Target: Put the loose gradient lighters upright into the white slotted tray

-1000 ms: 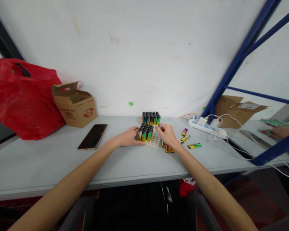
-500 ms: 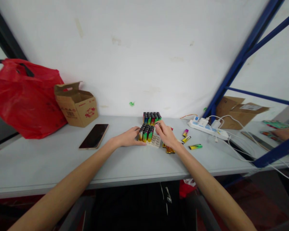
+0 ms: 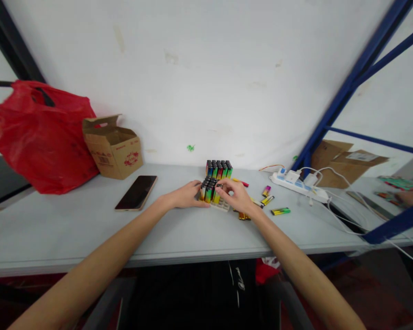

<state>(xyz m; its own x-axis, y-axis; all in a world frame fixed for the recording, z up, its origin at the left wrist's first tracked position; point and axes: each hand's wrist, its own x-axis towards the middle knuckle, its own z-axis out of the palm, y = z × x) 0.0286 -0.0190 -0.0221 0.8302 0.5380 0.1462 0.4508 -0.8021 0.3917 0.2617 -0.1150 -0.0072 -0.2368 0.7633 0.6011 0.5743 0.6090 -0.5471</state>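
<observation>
Colourful lighters [image 3: 208,194] with dark tops stand upright in a pale tray [image 3: 221,206] with round holes. My left hand [image 3: 189,195] is wrapped round the left side of the tray and its lighters. My right hand [image 3: 237,196] is closed, its fingertips on a lighter [image 3: 216,196] at the right of the filled rows. Behind, a second group of upright lighters [image 3: 219,168] stands near the wall. Loose gold lighters [image 3: 242,216] lie partly under my right hand. More lie to the right, among them a green and yellow one [image 3: 280,211].
A phone [image 3: 136,193], an open cardboard box [image 3: 114,151] and a red bag [image 3: 44,137] are on the left. On the right are a power strip [image 3: 299,186] with white cables, a blue frame post [image 3: 330,110] and another person's hand [image 3: 411,197].
My right hand has shifted slightly left and down, and its fingertips are now on a lighter beside the others. My left hand stays on the tray. The view has shifted slightly.
</observation>
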